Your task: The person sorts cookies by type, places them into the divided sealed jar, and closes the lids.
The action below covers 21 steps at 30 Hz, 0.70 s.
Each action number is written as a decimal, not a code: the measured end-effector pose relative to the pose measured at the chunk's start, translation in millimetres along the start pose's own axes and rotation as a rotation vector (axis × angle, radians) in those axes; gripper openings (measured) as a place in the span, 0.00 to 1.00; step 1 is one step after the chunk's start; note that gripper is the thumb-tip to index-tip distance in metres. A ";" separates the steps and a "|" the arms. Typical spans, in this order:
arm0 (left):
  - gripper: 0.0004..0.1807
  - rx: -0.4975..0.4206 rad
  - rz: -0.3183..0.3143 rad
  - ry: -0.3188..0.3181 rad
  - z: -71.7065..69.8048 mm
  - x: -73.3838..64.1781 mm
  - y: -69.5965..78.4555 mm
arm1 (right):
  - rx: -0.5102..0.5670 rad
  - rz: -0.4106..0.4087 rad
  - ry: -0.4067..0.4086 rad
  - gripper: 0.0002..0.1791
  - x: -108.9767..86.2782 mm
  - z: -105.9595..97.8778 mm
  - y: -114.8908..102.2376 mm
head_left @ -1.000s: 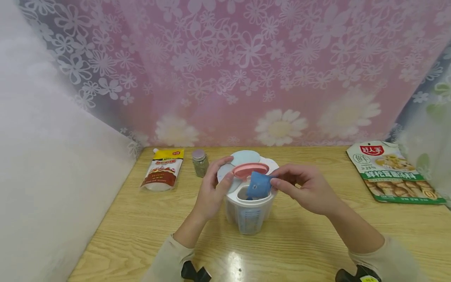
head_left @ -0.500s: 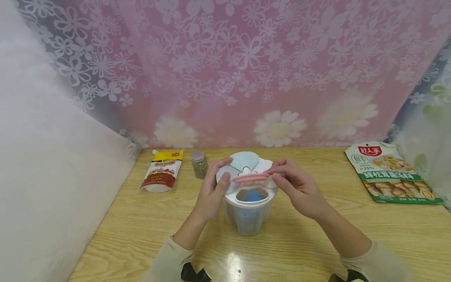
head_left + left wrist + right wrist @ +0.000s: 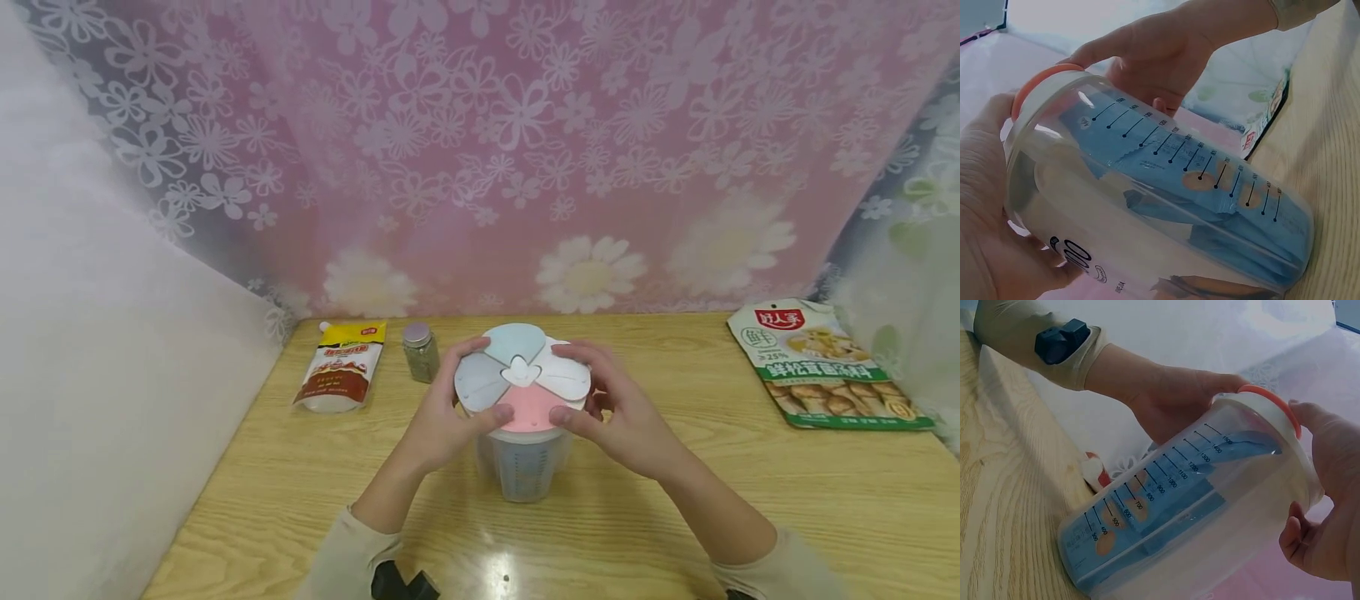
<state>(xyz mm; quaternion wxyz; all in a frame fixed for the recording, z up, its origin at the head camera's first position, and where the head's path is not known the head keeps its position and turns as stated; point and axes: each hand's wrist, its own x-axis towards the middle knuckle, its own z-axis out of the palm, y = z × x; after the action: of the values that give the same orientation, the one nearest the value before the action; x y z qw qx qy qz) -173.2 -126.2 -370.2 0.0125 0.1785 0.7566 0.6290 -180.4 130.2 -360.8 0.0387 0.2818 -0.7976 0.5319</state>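
Note:
A clear storage container (image 3: 525,471) with a measuring scale stands on the table, its white top bearing petal-shaped flaps. The pink flap (image 3: 531,407) at the front lies down over its opening. My left hand (image 3: 444,423) grips the left side of the rim, fingers round the edge and thumb on the pink flap. On the opposite side my right hand (image 3: 626,421) holds the rim, its thumb pressing the same flap. Blue packets (image 3: 1141,153) fill the front compartment behind the clear wall, also visible as blue wrapping (image 3: 1147,512) in the right wrist view.
At the back left lies a yellow, white and brown pouch (image 3: 341,368); a small glass jar (image 3: 422,354) with a mauve lid stands beside it. A large green and white mushroom-picture packet (image 3: 828,367) lies at the right. A floral curtain (image 3: 480,167) hangs behind the wooden table (image 3: 637,533).
The blue packet in my right hand went down into the front compartment. That hand then brought the raised pink flap down over the opening, and both thumbs now rest on it.

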 end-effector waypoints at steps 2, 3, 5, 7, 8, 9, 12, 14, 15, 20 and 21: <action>0.48 -0.005 -0.014 -0.013 -2.7 -2.1 -0.3 | 0.020 0.029 -0.016 0.37 1.3 2.6 0.9; 0.49 -0.006 -0.018 -0.018 -4.1 -3.1 -0.7 | 0.031 0.040 -0.025 0.38 1.9 3.6 1.4; 0.50 -0.010 -0.020 -0.025 -6.6 -5.4 -0.8 | 0.055 0.052 -0.048 0.38 2.9 5.6 2.0; 0.51 -0.016 -0.022 -0.029 -8.3 -7.9 -0.8 | 0.089 0.054 -0.073 0.37 3.5 7.2 1.5; 0.51 -0.022 -0.019 -0.032 -9.0 -9.3 -0.8 | 0.101 0.052 -0.084 0.37 4.0 7.8 0.9; 0.51 -0.029 -0.014 -0.036 -9.5 -10.7 -0.6 | 0.112 0.051 -0.096 0.36 4.2 8.3 0.3; 0.52 -0.042 -0.003 -0.042 -9.6 -13.7 0.6 | 0.132 0.052 -0.126 0.36 3.7 8.4 -2.0; 0.52 -0.042 0.011 -0.054 -8.9 -13.6 1.6 | 0.134 0.052 -0.134 0.36 2.6 7.0 -2.9; 0.52 -0.040 0.017 -0.060 -8.4 -12.9 2.3 | 0.134 0.053 -0.135 0.36 1.9 6.1 -3.1; 0.51 -0.029 0.015 -0.101 -9.7 -8.6 4.4 | 0.130 0.034 -0.152 0.39 1.0 1.6 -2.7; 0.51 -0.009 0.004 -0.107 -11.3 -8.2 5.5 | 0.126 0.027 -0.158 0.40 1.2 0.5 -2.6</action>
<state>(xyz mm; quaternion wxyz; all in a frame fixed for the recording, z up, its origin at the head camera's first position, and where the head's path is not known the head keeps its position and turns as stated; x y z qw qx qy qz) -166.9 -138.4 -364.3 0.0526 0.2136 0.7515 0.6220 -180.0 128.6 -358.4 -0.0493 0.3139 -0.7669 0.5577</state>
